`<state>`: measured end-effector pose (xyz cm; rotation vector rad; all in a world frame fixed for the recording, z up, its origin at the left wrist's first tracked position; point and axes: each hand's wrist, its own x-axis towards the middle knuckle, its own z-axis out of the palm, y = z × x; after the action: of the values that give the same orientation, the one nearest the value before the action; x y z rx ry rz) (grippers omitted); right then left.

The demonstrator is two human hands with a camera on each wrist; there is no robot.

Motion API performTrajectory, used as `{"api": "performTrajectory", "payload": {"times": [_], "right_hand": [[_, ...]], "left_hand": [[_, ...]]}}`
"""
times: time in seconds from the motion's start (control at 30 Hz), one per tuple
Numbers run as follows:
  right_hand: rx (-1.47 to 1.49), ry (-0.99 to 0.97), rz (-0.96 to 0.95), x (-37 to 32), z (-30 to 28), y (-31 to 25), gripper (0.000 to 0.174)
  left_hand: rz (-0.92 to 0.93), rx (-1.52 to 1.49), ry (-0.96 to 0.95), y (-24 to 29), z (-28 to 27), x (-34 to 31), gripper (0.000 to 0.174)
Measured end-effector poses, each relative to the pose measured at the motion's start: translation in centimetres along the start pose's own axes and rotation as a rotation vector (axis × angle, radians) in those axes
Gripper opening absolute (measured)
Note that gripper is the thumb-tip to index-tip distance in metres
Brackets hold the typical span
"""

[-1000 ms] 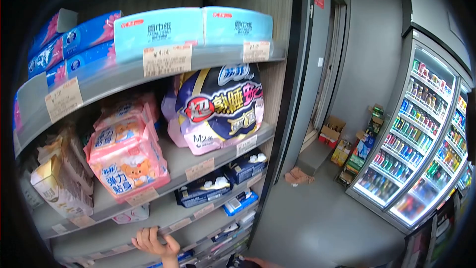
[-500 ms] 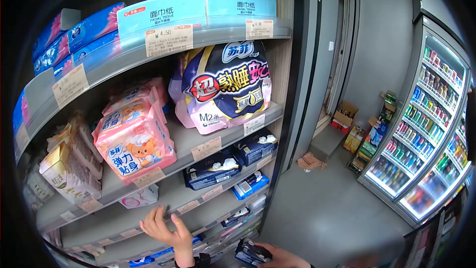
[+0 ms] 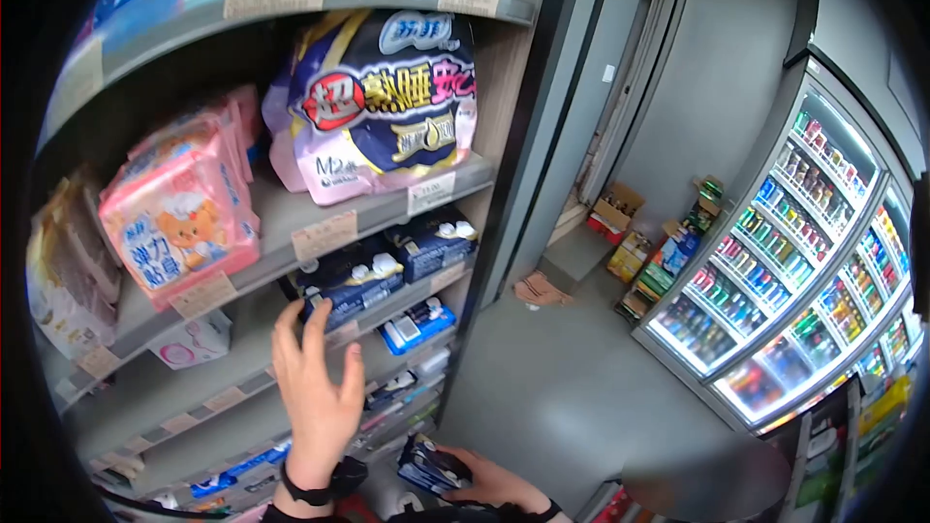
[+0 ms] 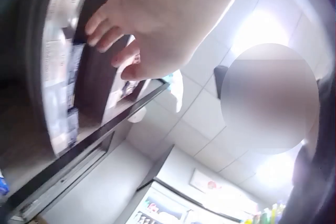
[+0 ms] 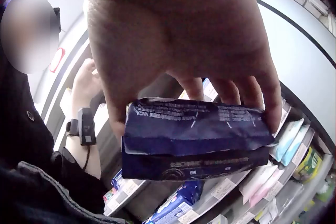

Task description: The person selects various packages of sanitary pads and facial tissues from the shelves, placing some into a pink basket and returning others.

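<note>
My left hand [image 3: 315, 383] is raised at the shelf front, fingers spread and slightly bent, holding nothing. In the head view its fingertips overlap the left edge of a dark blue pack [image 3: 354, 281] printed with white flowers. A similar dark blue pack [image 3: 434, 244] sits just right of that one. Lower down, my right hand [image 3: 499, 482] grips another dark blue pack [image 5: 197, 137], thumb on one end and fingers on the other. In the left wrist view, the left hand [image 4: 163, 24] appears beside the shelves, thumb apart from the fingers.
Above are a pink pad pack [image 3: 179, 218] and a large purple-and-black bag [image 3: 378, 116]. A blue-and-white pack [image 3: 417, 324] lies one shelf below. Price tags line the shelf edges. Cartons [image 3: 620, 208] stand by the wall, left of lit drinks fridges [image 3: 765, 252].
My left hand has risen from a lower shelf edge to the dark blue packs. The right hand and its pack have come further into the head view, which has tilted down.
</note>
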<state>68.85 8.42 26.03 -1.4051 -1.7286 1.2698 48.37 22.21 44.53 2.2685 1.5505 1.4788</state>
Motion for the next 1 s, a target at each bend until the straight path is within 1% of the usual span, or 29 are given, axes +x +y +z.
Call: {"api": "performTrajectory", "payload": {"times": [0.07,0.1,0.13,0.17,0.23,0.27,0.3,0.33,0.37,0.63,0.7,0.83,0.9,1.0], "right_hand": [[-0.140,0.089,-0.094,0.1,-0.5,-0.8,0.078],[-0.133,0.055,-0.011,-0.6,-1.0,-1.0,0.078],[-0.115,0.029,0.038,0.1,-1.1,-1.6,0.078],[-0.159,0.033,0.028,0.3,-1.2,-1.9,0.076],[-0.240,0.033,0.015,0.6,-1.2,-2.2,0.076],[-0.245,0.021,0.043,0.7,-1.1,-2.1,0.076],[-0.189,0.018,0.033,0.8,-0.8,-2.0,0.077],[-0.133,0.018,0.019,1.0,-0.7,-1.9,0.078],[-0.177,-0.023,0.007,1.1,-0.7,-1.9,0.081],[-0.201,-0.077,-0.010,2.0,-0.2,-2.0,0.082],[-0.188,-0.082,0.009,2.1,-0.3,-2.2,0.081],[-0.163,-0.068,-0.007,2.3,-0.2,-1.6,0.081],[-0.224,-0.045,-0.046,2.2,-0.2,-1.4,0.081],[-0.149,-0.037,0.001,2.2,-0.2,-1.8,0.079]], "left_hand": [[0.129,-0.227,-0.035,0.0,-1.8,0.7,0.042],[0.137,-0.642,-0.081,0.2,-3.2,0.8,0.036],[0.170,-1.034,-0.098,0.5,-5.9,2.1,0.030],[0.169,-1.222,-0.100,2.0,-8.0,3.0,0.023],[-0.008,-0.603,-0.044,0.8,-13.4,3.2,0.023],[0.116,-0.761,0.005,1.0,-13.7,3.7,0.024],[0.187,-0.863,0.022,1.7,-13.5,4.2,0.024],[0.230,-0.936,0.027,2.0,-13.2,4.5,0.024],[0.247,-0.966,0.029,2.1,-13.1,4.5,0.024],[0.292,-1.062,0.040,2.2,-12.5,4.6,0.024],[0.295,-1.072,0.040,2.2,-12.4,4.6,0.024],[0.309,-1.095,0.044,2.1,-12.3,4.6,0.024],[0.309,-1.106,0.042,2.1,-12.2,4.6,0.024],[0.309,-1.127,0.048,2.0,-11.9,4.5,0.024]]}}
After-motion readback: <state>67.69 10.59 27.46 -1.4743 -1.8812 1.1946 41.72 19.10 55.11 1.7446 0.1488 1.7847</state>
